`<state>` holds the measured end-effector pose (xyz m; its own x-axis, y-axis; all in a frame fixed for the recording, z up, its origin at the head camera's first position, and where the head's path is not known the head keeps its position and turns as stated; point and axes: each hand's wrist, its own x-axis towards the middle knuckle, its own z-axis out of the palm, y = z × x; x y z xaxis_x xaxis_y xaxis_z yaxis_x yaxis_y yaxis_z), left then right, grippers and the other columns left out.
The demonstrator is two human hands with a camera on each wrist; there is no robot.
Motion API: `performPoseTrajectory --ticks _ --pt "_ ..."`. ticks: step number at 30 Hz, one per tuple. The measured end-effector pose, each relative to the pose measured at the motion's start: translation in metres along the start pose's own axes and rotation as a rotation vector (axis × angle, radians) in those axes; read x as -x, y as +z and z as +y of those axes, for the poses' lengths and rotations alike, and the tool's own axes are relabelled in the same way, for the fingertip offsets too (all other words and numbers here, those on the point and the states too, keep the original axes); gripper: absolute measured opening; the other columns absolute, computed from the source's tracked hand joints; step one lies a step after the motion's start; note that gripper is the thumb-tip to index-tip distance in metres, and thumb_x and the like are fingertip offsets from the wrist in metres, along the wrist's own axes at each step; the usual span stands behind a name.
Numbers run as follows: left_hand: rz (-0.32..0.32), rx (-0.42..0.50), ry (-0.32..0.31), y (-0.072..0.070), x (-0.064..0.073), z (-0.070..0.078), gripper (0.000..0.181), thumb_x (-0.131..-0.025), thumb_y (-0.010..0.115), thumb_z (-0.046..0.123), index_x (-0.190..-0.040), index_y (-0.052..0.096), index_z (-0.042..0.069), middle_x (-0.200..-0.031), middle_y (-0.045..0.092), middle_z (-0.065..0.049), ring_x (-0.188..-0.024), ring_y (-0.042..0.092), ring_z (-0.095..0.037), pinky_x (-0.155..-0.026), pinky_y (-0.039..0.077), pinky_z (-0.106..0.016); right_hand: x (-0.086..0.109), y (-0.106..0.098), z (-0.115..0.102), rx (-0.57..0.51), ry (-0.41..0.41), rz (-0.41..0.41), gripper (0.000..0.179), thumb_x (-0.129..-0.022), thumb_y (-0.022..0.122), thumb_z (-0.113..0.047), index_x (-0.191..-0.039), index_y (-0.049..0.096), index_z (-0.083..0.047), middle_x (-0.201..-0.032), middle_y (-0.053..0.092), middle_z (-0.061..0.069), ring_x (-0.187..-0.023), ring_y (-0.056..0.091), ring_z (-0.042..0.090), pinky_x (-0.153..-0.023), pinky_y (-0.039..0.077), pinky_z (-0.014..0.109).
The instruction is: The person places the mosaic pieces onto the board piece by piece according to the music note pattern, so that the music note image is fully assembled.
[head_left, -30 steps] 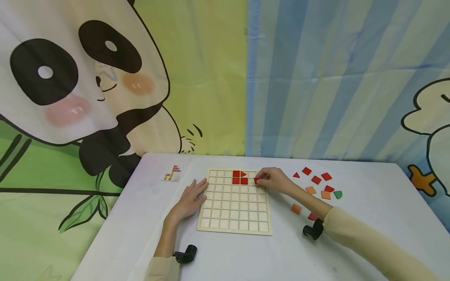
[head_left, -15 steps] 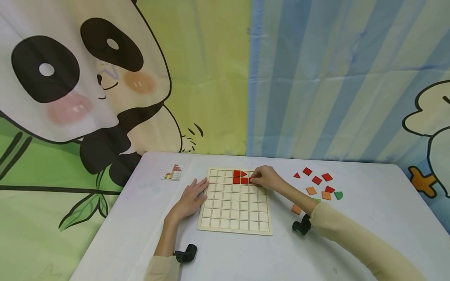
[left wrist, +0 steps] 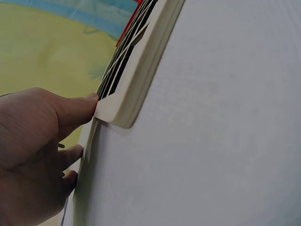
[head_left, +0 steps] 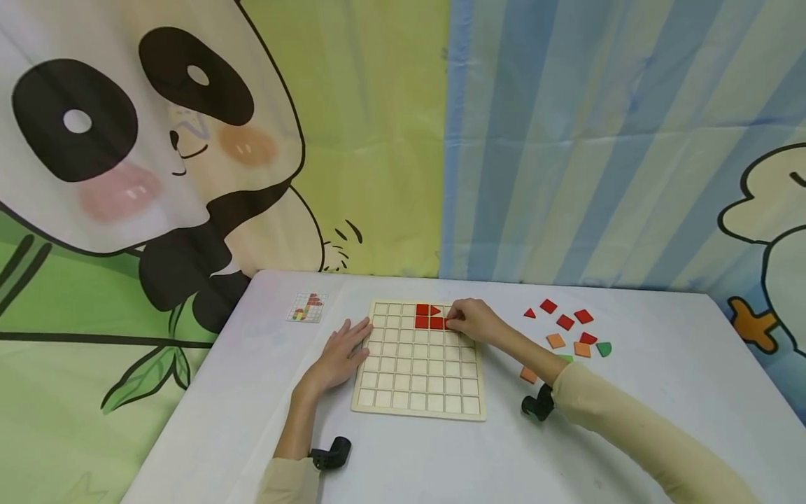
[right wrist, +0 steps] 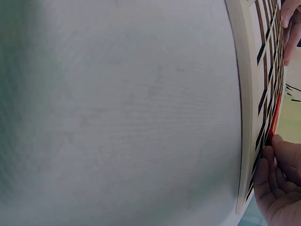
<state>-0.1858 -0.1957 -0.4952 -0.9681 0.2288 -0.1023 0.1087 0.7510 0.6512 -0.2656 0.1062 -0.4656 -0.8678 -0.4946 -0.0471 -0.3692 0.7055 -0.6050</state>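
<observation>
A red piece point(head_left: 448, 323), partly hidden by fingers, is showing a small flat face at the far right part of a pale, square-gridded board point(head_left: 418, 414); the right hand point(head_left: 478, 320) is pinching it in a narrow grip. The left hand point(head_left: 342, 355) is resting fingers outstretched on the board's left edge. White bench point(head_left: 409, 462) is stretching nearward from the board; loose pieces point(head_left: 582, 348) are lying to its right.
</observation>
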Motion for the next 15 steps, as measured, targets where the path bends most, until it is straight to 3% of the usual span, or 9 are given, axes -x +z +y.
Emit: performPoseTrajectory --ticks 15 --pt "-0.003 0.005 -0.004 -0.0003 -0.0002 0.0002 0.053 -0.100 0.051 0.019 -0.150 0.036 0.011 -0.162 0.025 -0.003 -0.153 0.005 -0.034 -0.124 0.001 -0.056 -0.0011 -0.0017 -0.0027 0.085 -0.033 -0.022 0.009 -0.092 0.065 -0.012 -0.094 0.070 -0.005 -0.089 0.069 0.006 -0.076 0.060 0.013 -0.067 0.051 0.026"
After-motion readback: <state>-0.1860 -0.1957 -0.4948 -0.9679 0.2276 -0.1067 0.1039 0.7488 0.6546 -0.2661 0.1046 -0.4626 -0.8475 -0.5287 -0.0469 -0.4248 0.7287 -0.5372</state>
